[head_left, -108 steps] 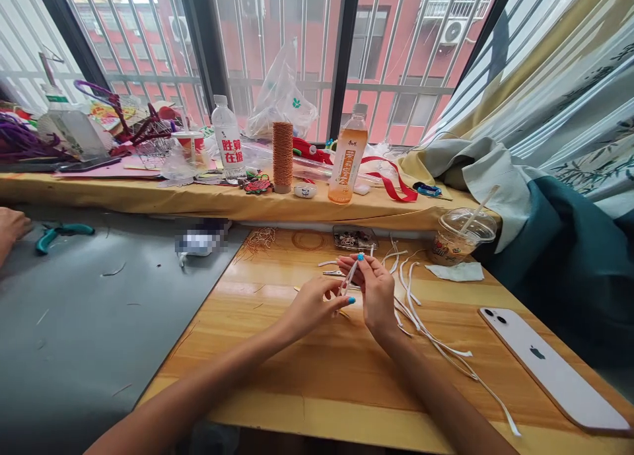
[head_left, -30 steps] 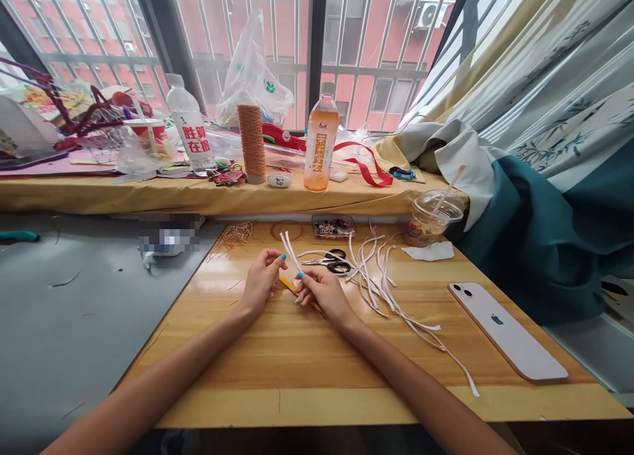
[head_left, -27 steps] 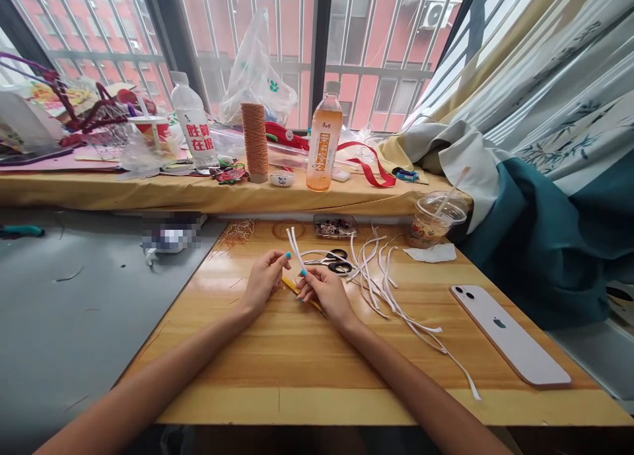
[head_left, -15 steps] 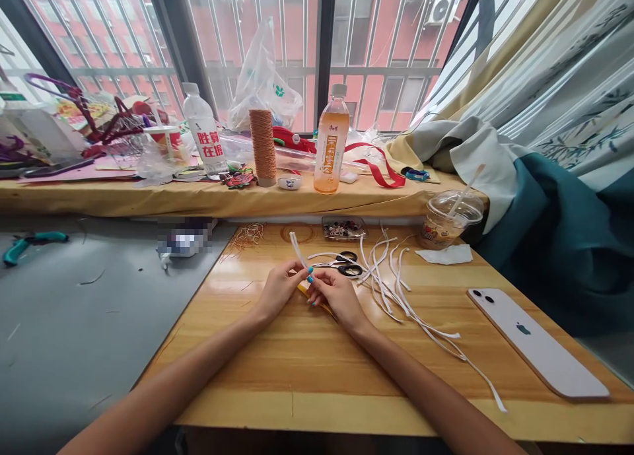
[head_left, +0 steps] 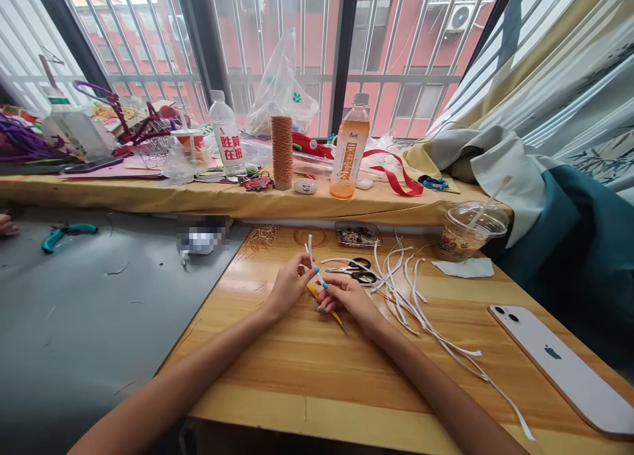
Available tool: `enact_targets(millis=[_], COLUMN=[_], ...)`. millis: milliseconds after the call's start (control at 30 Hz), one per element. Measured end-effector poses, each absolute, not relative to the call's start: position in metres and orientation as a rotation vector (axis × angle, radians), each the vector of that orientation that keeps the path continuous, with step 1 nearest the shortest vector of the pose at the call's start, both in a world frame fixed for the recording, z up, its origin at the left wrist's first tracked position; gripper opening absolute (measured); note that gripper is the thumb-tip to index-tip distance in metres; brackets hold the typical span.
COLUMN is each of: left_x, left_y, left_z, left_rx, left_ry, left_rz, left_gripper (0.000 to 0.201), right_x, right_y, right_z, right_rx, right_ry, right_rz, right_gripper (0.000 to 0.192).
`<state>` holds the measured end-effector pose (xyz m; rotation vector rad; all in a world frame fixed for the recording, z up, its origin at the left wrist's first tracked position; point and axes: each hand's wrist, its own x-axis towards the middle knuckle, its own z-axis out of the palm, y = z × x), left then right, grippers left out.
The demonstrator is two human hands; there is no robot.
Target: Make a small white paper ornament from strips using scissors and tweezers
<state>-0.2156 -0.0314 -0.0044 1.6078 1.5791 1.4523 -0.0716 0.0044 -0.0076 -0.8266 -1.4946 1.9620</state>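
Both hands meet over the middle of the wooden table [head_left: 307, 382]: the left hand [head_left: 287, 290] and right hand [head_left: 347, 295] pinch one short white strip [head_left: 312, 257], its ends pointing up. Scissors [head_left: 359, 273] and loose white strips [head_left: 411, 296] lie just right; the near edge lies bare.
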Motion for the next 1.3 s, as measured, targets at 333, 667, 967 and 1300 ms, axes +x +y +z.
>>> enact_targets(millis=[333,667,967,1300], left_x=[-0.224,-0.228,-0.232,-0.233], left_y=[-0.03,-0.029,-0.032,-0.025], left_z=[-0.01,-0.016,-0.009,-0.016], left_rx=[2.112,2.485,2.634,2.447], left_ry=[1.293,1.336,1.367,1.444], left_rz=[1.222,0.893,0.751,0.997], left_gripper=[0.04,0.044,0.044,0.032], right_x=[-0.058,-0.052,-0.05,-0.052], right_y=[0.016,0.015,0.02,0.009], right_z=[-0.006,0.003,-0.004,-0.002], right_rx=[-0.693,-0.722,-0.591,-0.739], right_ry=[-1.326,-1.338,-1.458,-2.23], right_rz=[2.128,2.246,2.247,0.903], right_gripper=[0.023,0.04,0.02,0.022])
